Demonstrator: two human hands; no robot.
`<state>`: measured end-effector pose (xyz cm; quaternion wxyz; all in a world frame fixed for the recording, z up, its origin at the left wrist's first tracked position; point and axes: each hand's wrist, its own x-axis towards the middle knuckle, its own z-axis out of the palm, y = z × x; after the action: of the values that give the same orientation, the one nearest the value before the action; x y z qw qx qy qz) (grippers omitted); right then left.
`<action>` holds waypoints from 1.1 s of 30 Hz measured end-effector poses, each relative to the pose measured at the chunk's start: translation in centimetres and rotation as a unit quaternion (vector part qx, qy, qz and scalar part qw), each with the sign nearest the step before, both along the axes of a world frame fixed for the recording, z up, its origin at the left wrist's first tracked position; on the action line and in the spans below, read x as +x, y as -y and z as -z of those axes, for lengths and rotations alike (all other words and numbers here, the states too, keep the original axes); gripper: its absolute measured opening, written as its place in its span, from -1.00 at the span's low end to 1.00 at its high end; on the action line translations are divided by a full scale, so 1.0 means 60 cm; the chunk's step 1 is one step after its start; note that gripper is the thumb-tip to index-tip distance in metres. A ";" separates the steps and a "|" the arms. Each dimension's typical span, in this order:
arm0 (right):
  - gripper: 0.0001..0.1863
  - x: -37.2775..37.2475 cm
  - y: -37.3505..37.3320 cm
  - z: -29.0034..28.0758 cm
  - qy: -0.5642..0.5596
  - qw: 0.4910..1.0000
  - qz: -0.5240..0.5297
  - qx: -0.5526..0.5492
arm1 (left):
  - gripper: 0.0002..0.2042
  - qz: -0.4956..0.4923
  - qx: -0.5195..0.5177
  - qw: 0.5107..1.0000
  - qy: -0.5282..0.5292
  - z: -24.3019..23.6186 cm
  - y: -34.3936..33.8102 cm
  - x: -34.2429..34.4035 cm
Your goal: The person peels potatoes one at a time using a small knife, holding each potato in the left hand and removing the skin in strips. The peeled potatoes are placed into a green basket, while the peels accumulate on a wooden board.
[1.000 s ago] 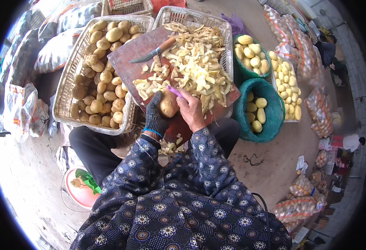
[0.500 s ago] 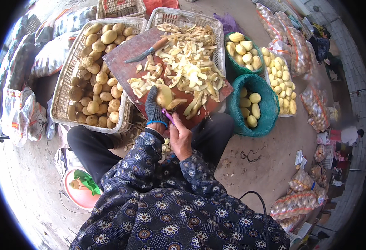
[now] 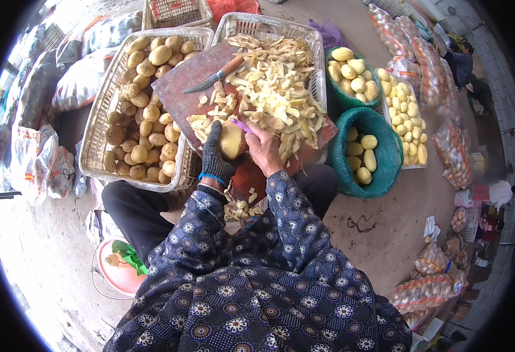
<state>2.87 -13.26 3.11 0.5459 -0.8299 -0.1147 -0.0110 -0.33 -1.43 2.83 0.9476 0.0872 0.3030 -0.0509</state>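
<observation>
My left hand [image 3: 217, 155], in a dark grey knit glove with a blue cuff, grips a partly peeled potato [image 3: 231, 144]. Bare pale flesh shows on its upper side, brown skin lower down. My right hand [image 3: 263, 145] is ungloved and closed round a purple peeler [image 3: 241, 125], its head at the potato's top. Both hands are over the near part of a worn red board [image 3: 175, 88]. A heap of potato peelings [image 3: 278, 88] covers the board's right side, and a knife [image 3: 216, 75] with a wooden handle lies beyond my hands.
Left of the board stands a crate [image 3: 87, 138] of unpeeled potatoes. To the right are a green basket [image 3: 380, 183] and a second green basket [image 3: 333, 97] with peeled potatoes, plus a white crate [image 3: 414, 166] of them. Filled mesh sacks [image 3: 424, 290] lie farther right; a pink bucket [image 3: 122, 276] stands near left.
My right hand has moved with the peeler from the potato's near side up to its top right. The strip of peel hanging there is gone, and more bare flesh shows.
</observation>
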 end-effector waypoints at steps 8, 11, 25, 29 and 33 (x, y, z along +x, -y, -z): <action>-0.61 -0.119 -0.016 -0.009 0.055 0.993 0.101 0.008 | -0.73 -0.101 0.034 0.994 0.027 0.051 0.023 0.016; -0.61 -0.181 0.005 -0.012 0.001 0.998 0.064 0.003 | -0.71 -0.100 0.086 0.991 0.021 0.045 0.015 0.014; -0.69 -0.016 0.009 0.013 -0.062 0.995 0.008 0.083 | -0.58 0.005 0.095 0.993 0.072 0.017 -0.012 -0.025; -0.62 -0.037 0.004 -0.008 -0.071 0.997 -0.017 0.028 | -0.61 -0.022 0.122 0.992 -0.003 0.013 -0.003 -0.011; -0.63 -0.094 -0.004 -0.004 0.030 0.996 0.061 0.061 | -0.67 -0.082 0.078 0.993 0.023 0.043 0.013 0.002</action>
<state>-2.77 -13.00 3.33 0.5904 -0.7997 -0.0790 -0.0761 -0.19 -2.19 0.27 0.9455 0.1369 0.2907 0.0531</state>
